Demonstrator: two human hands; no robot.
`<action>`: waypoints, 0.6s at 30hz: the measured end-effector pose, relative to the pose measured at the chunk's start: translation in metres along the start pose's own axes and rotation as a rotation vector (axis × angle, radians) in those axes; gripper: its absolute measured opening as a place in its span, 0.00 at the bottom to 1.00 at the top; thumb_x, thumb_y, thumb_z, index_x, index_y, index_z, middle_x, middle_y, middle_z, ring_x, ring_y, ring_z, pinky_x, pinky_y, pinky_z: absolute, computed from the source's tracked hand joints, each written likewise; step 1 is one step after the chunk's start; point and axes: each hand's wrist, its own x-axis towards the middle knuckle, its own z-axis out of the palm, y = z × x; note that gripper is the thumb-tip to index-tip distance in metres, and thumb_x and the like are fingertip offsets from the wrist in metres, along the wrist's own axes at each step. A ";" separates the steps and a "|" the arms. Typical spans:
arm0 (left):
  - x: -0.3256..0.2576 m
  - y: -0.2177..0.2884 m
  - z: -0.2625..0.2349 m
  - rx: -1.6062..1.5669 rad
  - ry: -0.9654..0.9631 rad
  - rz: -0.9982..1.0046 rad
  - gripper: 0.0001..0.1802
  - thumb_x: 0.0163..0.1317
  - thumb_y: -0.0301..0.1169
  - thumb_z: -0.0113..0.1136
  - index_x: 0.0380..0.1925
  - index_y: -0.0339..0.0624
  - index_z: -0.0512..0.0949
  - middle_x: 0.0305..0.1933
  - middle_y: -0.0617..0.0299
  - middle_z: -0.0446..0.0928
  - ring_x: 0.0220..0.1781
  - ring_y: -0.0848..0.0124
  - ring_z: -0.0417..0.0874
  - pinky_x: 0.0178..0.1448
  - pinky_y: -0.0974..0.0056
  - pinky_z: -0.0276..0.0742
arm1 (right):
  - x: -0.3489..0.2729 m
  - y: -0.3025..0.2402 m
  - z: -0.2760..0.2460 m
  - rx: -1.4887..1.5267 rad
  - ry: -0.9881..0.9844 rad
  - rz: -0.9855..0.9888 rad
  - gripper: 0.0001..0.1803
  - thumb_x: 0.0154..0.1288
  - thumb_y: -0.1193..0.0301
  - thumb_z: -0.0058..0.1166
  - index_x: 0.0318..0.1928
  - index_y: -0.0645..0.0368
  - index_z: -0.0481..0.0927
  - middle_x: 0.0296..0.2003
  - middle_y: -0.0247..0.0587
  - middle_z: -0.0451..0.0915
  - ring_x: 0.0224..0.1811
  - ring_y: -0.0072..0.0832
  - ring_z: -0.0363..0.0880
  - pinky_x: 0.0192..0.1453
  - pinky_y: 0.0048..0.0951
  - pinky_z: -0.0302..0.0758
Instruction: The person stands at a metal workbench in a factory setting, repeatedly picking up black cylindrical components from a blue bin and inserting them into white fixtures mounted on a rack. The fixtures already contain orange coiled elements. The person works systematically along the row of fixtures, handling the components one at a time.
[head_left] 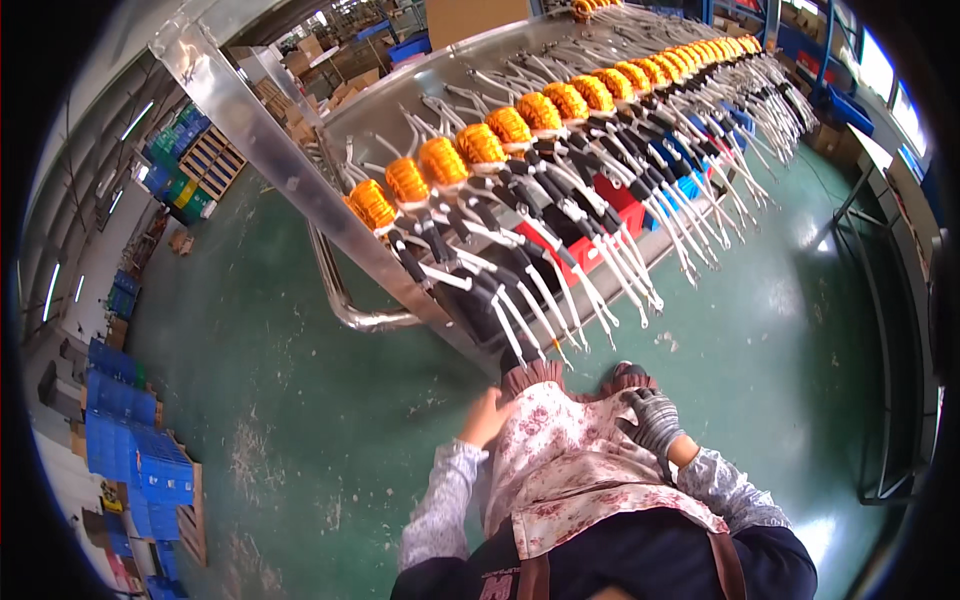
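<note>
A: Apron [585,450], floral, pale cloth with dark red print and a ruffled brown hem; it hangs down the person's front at the lower middle of the view. Both hands lie against it.

B: Hand states?

A: Left hand [487,418], bare, rests at the apron's left edge, fingers loosely curled, gripping nothing that I can make out. Right hand [652,420] wears a grey knit glove with a textured palm; it lies flat on the apron's upper right, fingers spread, holding nothing. Sleeves are speckled grey fabric.

B: What lies ahead of the hands?

A: Long sheet-metal worktop [400,120], shiny, running away to the upper right. Along it, a row of orange wound coils [443,160], ribbed and rounded, each with black sleeved leads and white wires [560,290] trailing over the near edge. Red bin [605,195] and blue bin partly hidden beneath the wires. The nearest wire tips hang just above the apron hem, apart from both hands.

B: Floor?

A: Green painted floor [300,400], scuffed; blue crates [135,450] stacked far left.
</note>
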 end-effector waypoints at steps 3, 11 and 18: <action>0.022 -0.004 -0.002 0.135 0.039 0.064 0.33 0.51 0.52 0.61 0.40 0.30 0.71 0.40 0.37 0.75 0.44 0.45 0.76 0.47 0.51 0.72 | -0.017 0.042 0.042 -0.151 -0.165 0.118 0.31 0.48 0.58 0.60 0.55 0.50 0.71 0.57 0.47 0.67 0.58 0.49 0.65 0.60 0.44 0.65; 0.033 0.000 0.002 -0.038 -0.098 -0.061 0.20 0.51 0.39 0.59 0.32 0.28 0.76 0.37 0.37 0.77 0.43 0.48 0.78 0.46 0.52 0.72 | -0.015 0.076 0.081 -0.029 -0.065 0.155 0.17 0.53 0.70 0.48 0.46 0.55 0.76 0.35 0.52 0.79 0.40 0.49 0.76 0.46 0.43 0.73; -0.028 0.032 -0.030 -0.407 -0.222 -0.071 0.12 0.52 0.32 0.57 0.28 0.31 0.74 0.20 0.60 0.75 0.17 0.76 0.73 0.21 0.68 0.68 | -0.052 0.105 0.066 1.062 -0.428 -0.014 0.12 0.61 0.76 0.52 0.45 0.65 0.77 0.39 0.34 0.80 0.42 0.24 0.75 0.44 0.29 0.74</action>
